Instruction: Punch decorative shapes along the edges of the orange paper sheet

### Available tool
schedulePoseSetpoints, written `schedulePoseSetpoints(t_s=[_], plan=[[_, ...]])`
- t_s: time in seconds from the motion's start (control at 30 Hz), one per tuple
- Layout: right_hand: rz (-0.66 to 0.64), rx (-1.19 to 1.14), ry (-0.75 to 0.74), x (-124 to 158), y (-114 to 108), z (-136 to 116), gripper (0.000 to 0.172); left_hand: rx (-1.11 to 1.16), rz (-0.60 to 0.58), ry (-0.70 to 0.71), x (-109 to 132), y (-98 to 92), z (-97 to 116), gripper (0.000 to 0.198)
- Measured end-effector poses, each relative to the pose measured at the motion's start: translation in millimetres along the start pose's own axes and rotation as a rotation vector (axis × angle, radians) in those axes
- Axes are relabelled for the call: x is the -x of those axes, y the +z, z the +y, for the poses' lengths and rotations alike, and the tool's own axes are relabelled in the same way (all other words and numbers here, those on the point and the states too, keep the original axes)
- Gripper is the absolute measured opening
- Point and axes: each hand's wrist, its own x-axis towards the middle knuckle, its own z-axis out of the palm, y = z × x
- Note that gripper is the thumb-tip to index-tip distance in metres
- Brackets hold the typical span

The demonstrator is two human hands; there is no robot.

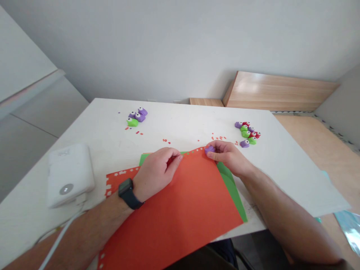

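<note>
purple craft punch [209,150] on top edge of red paper sheet [174,213], pinched by right hand [229,159]: grip pressed together on punch. left hand [154,174] curled on same sheet just beside punch, grip unclear, likely steadying paper. green paper sheet [232,191] underneath, showing past right edge. row of punched notches [197,150] along top edge. red paper bits [165,141] loose on bench [295,187]. more craft punches in two clusters [137,117] [246,133] beyond hands, just clear of paper. white charger block [69,174] at left. open bench room to right.
</note>
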Motion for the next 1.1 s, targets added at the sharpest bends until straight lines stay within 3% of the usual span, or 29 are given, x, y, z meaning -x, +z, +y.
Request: schedulePoseSetpoints(t_s=[1.1], plan=[[0.018,-0.025,-0.046,4.5,-12.0,-3.6,0.030,-0.025,0.049,-0.048,1.3,-4.0,-3.5,0.022]])
